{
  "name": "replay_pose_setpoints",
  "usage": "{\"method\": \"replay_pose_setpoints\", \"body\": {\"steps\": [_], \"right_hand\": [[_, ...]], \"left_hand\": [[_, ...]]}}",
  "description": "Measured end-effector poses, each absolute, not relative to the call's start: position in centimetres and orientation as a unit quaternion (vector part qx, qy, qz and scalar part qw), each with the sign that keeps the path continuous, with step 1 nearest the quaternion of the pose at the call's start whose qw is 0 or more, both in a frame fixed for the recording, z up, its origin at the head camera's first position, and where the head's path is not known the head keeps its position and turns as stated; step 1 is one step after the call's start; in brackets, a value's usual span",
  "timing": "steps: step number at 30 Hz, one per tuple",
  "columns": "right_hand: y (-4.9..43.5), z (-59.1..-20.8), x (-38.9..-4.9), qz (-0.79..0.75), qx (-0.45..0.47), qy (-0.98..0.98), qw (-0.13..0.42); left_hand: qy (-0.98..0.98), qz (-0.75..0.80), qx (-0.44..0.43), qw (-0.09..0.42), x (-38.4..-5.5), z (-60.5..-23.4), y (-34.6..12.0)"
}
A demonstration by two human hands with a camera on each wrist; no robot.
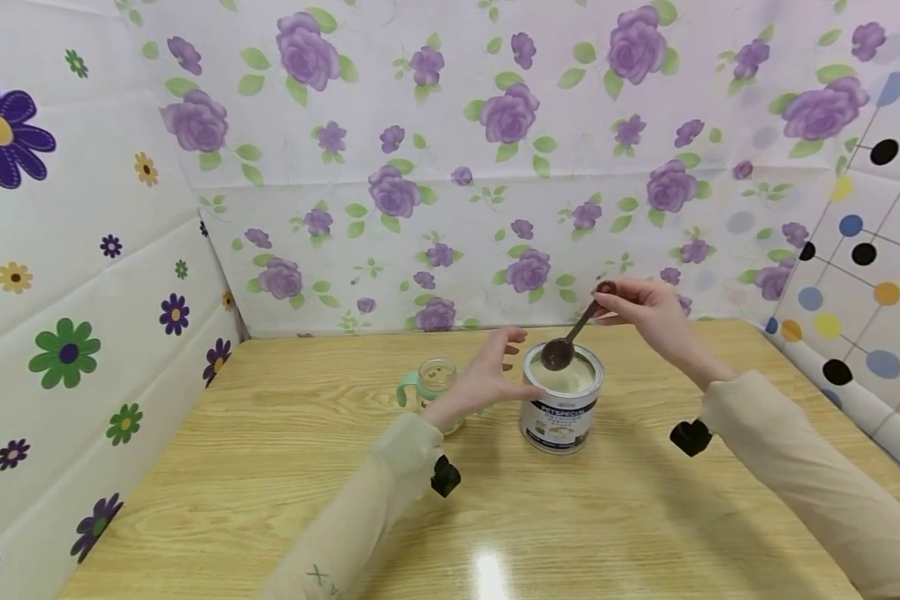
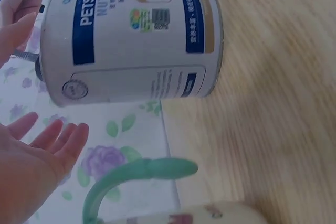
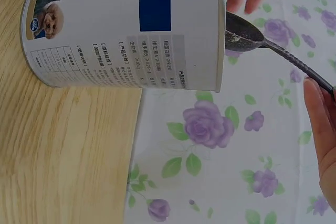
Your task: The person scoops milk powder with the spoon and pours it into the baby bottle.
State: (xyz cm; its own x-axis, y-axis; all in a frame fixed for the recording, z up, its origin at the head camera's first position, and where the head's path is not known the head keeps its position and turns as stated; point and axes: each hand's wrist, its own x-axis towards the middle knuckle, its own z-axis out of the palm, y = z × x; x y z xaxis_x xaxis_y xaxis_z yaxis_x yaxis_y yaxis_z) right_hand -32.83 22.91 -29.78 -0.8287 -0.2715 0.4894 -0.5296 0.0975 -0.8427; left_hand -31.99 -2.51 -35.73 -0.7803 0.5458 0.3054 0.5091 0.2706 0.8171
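My right hand (image 1: 651,317) pinches the handle of a dark brown spoon (image 1: 557,354), its bowl tilted over the mouth of an open can (image 1: 558,423). Pale powder fills much of the can, which stands upright and has a white and navy label. In the right wrist view, the spoon's bowl (image 3: 242,32) is just outside the rim with some powder on it. My left hand (image 1: 486,382) is beside the can's left side, fingers spread and thumb near the rim, holding nothing. Behind my left wrist stands a clear cup (image 1: 437,375) with a green handle (image 2: 142,171), partly hidden.
A wooden table (image 1: 307,467) bears the can and the cup. Close behind it hangs a white cloth (image 1: 420,208) with purple roses. Patterned sheets close off the left side (image 1: 120,333) and the right side (image 1: 855,292).
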Motion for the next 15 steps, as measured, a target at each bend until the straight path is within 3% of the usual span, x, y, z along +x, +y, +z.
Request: {"method": "replay_pose_setpoints", "body": {"steps": [15], "right_hand": [[21.5, -28.0, -30.5, 0.524, 0.287, -0.793, 0.121]], "left_hand": [[0.792, 0.540, 0.283, 0.028, -31.6, -37.8, -0.2]]}}
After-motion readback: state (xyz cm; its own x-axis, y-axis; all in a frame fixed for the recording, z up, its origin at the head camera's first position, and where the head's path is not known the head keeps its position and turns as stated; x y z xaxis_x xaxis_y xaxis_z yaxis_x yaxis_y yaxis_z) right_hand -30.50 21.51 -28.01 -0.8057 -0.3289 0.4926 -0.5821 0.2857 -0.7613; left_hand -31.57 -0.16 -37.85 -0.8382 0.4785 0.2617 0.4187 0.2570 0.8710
